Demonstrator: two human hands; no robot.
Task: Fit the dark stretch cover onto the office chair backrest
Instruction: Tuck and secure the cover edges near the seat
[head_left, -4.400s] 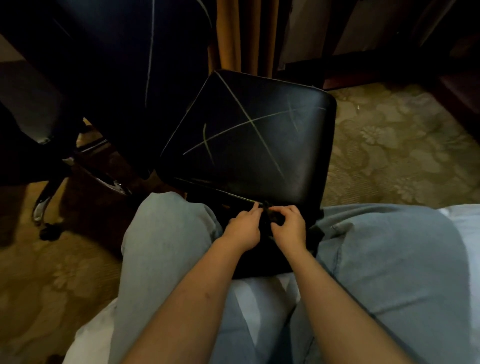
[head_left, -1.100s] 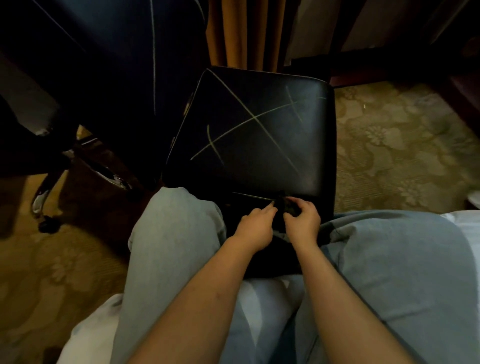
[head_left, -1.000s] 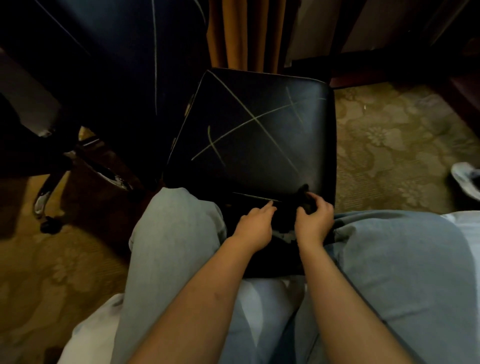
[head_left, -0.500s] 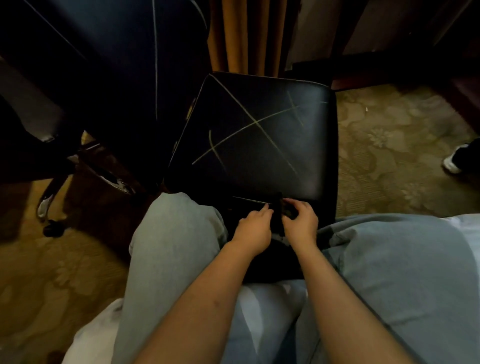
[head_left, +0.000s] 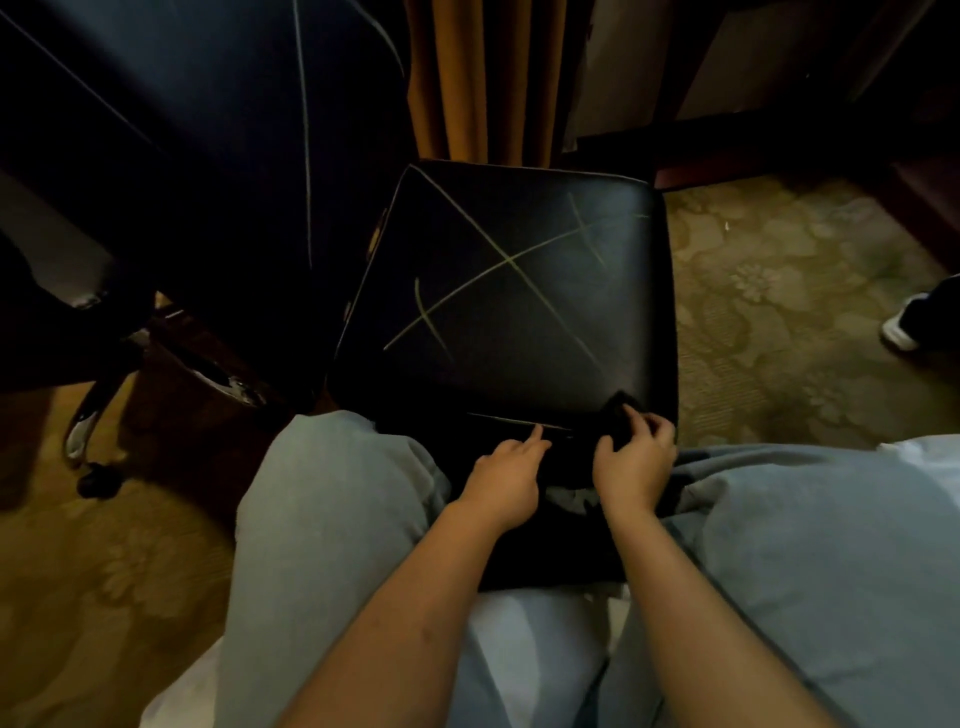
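- The black, leather-look office chair backrest (head_left: 519, 291), square-cornered and crossed with pale scratch lines, lay tilted in front of a seated person, its near edge between knees in light blue jeans (head_left: 337, 493).
- The dark stretch cover (head_left: 618, 410) was bunched at the near right corner of the panel. More dark cloth seemed to sag into the lap below, though in that gloom I couldn't tell cloth from chair for certain.
- The right hand (head_left: 636, 457) had its fingers curled round the raised bunch of cover, pinching it up against the corner.
- The left hand (head_left: 506, 475) lay nearly flat, fingers fairly straight, the forefinger touching the near edge of the backrest. It held nothing that I could see.
- The cover looked light, soft and limp, likely to spring back off a corner if let go. The smooth panel would give it little grip.
- I'd take it by the hem either side of a corner, stretch the opening wide, hook it over, then pin that corner with a flat hand while working along the edge.
- Round about were a gold patterned carpet (head_left: 779, 312), an orange curtain (head_left: 467, 78), a second dark chair's wheeled base (head_left: 98, 483) and someone's white shoe (head_left: 898, 327).
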